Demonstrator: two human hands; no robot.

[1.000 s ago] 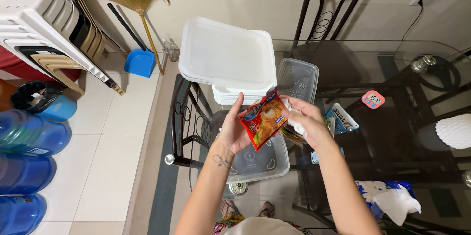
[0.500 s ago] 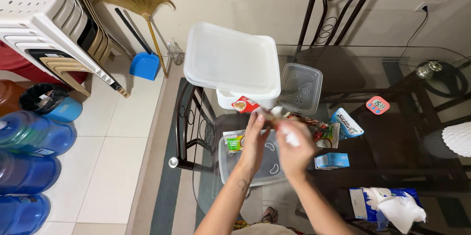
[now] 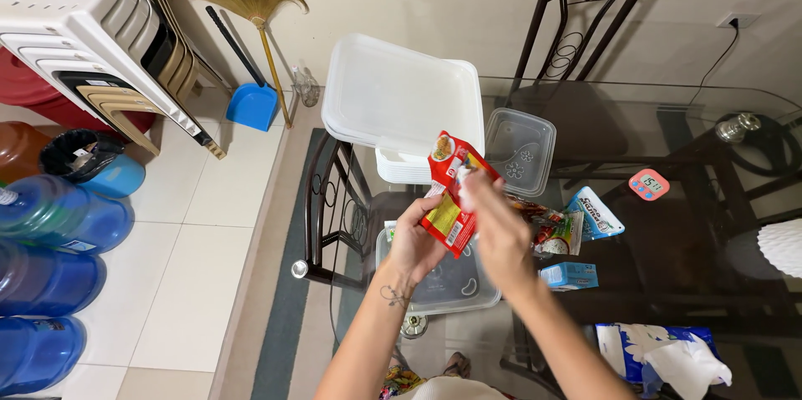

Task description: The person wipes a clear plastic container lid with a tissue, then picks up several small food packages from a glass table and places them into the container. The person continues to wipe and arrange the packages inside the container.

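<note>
- While left hand (image 3: 415, 237) grips the red sachet (image 3: 452, 191) by its lower edge, fingers closed on it, sachet sits up in the air above the clear tub (image 3: 434, 279) at the desk's (image 3: 668, 116) near-left corner.
- Right hand (image 3: 499, 229) pressed vs. sachet's face, white wipe (image 3: 468, 196) bunched in fingers; closed on wipe, I judge.
- Risk: one-edge hold w/ rubbing pressure — sachet could fold or slip, prob. landing in tub or on floor rug.
- Risk: hard rub might split a seam; contents would spill.
- Around: white lid stack (image 3: 405, 108) behind, empty clear container (image 3: 518, 149), loose packets (image 3: 555, 229), blue carton (image 3: 570, 275), pink timer (image 3: 649, 184), tissue pack (image 3: 668, 354).
- Nothing blocks the hands; packets crowd just right of them.
</note>
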